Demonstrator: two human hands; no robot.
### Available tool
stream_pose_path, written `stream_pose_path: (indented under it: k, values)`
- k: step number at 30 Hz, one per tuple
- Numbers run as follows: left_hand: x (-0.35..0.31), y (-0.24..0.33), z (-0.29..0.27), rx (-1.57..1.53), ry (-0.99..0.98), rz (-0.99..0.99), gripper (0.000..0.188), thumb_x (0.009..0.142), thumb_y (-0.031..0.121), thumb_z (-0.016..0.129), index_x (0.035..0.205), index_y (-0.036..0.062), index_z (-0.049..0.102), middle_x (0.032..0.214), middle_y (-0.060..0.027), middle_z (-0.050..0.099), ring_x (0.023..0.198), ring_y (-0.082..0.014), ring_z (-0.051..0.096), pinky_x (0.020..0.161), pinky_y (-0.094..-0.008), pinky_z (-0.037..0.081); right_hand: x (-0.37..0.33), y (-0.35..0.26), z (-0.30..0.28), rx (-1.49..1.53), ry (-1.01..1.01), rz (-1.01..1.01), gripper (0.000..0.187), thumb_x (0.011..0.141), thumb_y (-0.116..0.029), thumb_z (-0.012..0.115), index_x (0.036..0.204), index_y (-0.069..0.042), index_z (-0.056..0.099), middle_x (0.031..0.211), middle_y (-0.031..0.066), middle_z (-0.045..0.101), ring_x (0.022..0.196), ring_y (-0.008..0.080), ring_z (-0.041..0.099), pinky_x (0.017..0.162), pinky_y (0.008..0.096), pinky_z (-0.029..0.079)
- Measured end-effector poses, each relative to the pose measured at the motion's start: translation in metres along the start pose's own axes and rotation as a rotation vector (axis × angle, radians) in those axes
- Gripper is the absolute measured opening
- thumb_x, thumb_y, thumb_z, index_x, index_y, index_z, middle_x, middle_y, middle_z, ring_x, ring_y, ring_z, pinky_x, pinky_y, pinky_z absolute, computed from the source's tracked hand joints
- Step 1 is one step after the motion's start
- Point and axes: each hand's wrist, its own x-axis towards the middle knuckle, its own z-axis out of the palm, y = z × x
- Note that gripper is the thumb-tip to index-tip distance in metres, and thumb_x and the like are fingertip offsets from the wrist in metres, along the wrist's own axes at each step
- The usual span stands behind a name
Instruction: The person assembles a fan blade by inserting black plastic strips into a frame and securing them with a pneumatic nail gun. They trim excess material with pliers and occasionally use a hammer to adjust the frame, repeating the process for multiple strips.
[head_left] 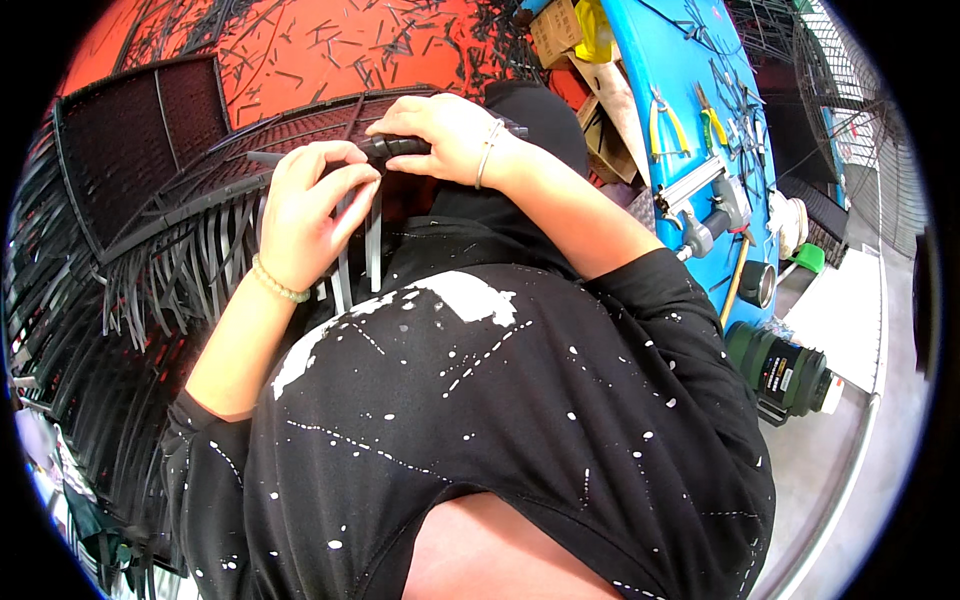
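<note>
A dark woven frame piece (290,125) with black mesh lies across my lap, and many loose flat strips (215,250) hang from its near edge. My left hand (315,205) is closed in a pinch, thumb against fingers, at a grey flat strip (375,245) that hangs below the fingertips. Close to its right, my right hand (440,135) curls its fingers over a black wrapped bar (385,148) at the frame's edge. The two hands nearly meet there. What lies under the right palm is hidden.
Black strip scraps litter the red surface (300,50) ahead. On my right, a blue table (665,35) holds yellow-handled pliers (668,125), green-and-yellow cutters (712,122) and a silver-grey air tool (715,205). Cardboard boxes (555,35) stand beside it. A dark green cylinder (780,370) stands nearer me.
</note>
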Motion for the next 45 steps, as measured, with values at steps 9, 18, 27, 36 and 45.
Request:
stream_pose_path:
  k: [9, 18, 27, 36, 45]
  values:
    - [0.006, -0.011, 0.013, 0.146, -0.041, 0.112, 0.016, 0.078, 0.012, 0.073, 0.093, 0.0087, 0.07, 0.09, -0.0027, 0.064, 0.086, -0.0216, 0.061, 0.08, -0.0354, 0.044, 0.001, 0.001, -0.001, -0.03, -0.044, 0.028, 0.034, 0.082, -0.029, 0.07, 0.108, -0.006, 0.066, 0.099, 0.0107, 0.066, 0.093, 0.0313, 0.064, 0.083, 0.0402, 0.05]
    - [0.001, -0.004, 0.003, 0.077, -0.091, 0.098, 0.015, 0.082, 0.01, 0.069, 0.097, 0.0066, 0.069, 0.092, -0.0058, 0.065, 0.089, -0.0232, 0.062, 0.082, -0.0355, 0.044, -0.004, -0.003, 0.003, -0.071, 0.022, -0.109, 0.035, 0.088, -0.032, 0.063, 0.117, -0.014, 0.064, 0.104, 0.0069, 0.066, 0.093, 0.0281, 0.063, 0.085, 0.0395, 0.049]
    - [0.009, -0.006, 0.004, 0.098, -0.125, 0.136, 0.01, 0.086, 0.008, 0.065, 0.095, 0.0044, 0.068, 0.096, -0.0078, 0.069, 0.093, -0.0232, 0.064, 0.091, -0.0363, 0.045, -0.012, -0.01, 0.007, -0.32, 0.131, -0.149, 0.03, 0.089, -0.031, 0.06, 0.111, -0.013, 0.066, 0.097, 0.0019, 0.068, 0.096, 0.0176, 0.062, 0.09, 0.0356, 0.039]
    - [0.022, 0.0, 0.001, -0.046, -0.143, 0.098, 0.011, 0.086, 0.005, 0.064, 0.077, -0.0005, 0.067, 0.081, -0.0126, 0.068, 0.077, -0.028, 0.066, 0.085, -0.0388, 0.05, -0.01, -0.014, 0.001, -0.308, 0.106, -0.082, 0.029, 0.088, -0.034, 0.06, 0.107, -0.014, 0.069, 0.092, -0.0009, 0.068, 0.095, 0.017, 0.061, 0.087, 0.0371, 0.038]
    - [0.053, -0.025, 0.001, 0.119, -0.203, 0.013, 0.025, 0.092, 0.016, 0.061, 0.072, 0.0016, 0.064, 0.061, -0.0148, 0.054, 0.058, -0.0309, 0.057, 0.057, -0.0379, 0.045, -0.01, -0.01, 0.002, -0.263, 0.071, -0.064, 0.029, 0.087, -0.034, 0.059, 0.102, -0.011, 0.069, 0.089, 0.0023, 0.068, 0.092, 0.0205, 0.061, 0.086, 0.0384, 0.039]
